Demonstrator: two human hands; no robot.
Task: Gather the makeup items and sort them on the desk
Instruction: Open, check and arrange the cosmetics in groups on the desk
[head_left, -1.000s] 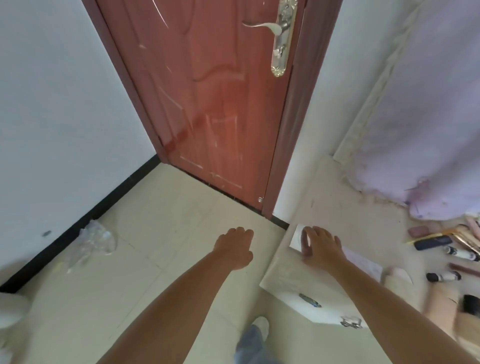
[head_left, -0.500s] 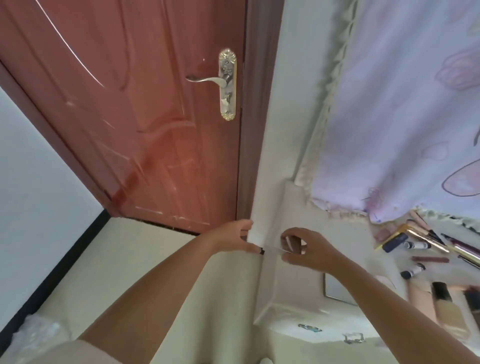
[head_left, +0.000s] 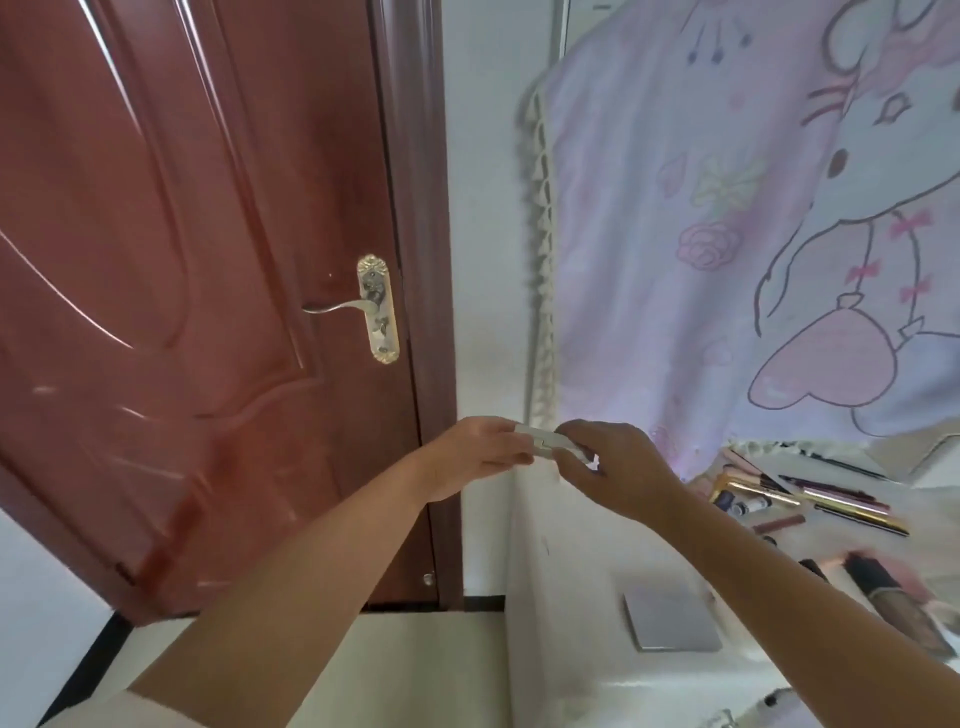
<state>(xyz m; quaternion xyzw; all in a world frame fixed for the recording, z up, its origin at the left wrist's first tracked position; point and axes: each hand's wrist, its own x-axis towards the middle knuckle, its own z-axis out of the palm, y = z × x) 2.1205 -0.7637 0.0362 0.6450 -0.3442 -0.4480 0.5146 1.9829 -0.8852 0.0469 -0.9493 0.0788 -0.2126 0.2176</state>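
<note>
together, both hands (head_left: 480, 451) (head_left: 615, 465) pinch a small white case (head_left: 545, 441) above the desk (head_left: 571, 545).

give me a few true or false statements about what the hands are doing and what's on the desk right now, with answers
1. Both hands hold one small white item between them. True: the left hand and right hand grip the small white item from either end.
2. The item rests on the desk. False: it is held up in the air, in front of the wall and above the desk.
3. A flat grey square lies on the desk. True.
4. The door stands wide open. False: it looks closed in its frame.
5. The pencils and tubes lie to the left of the hands. False: they lie to the right, below the cartoon cloth.
</note>
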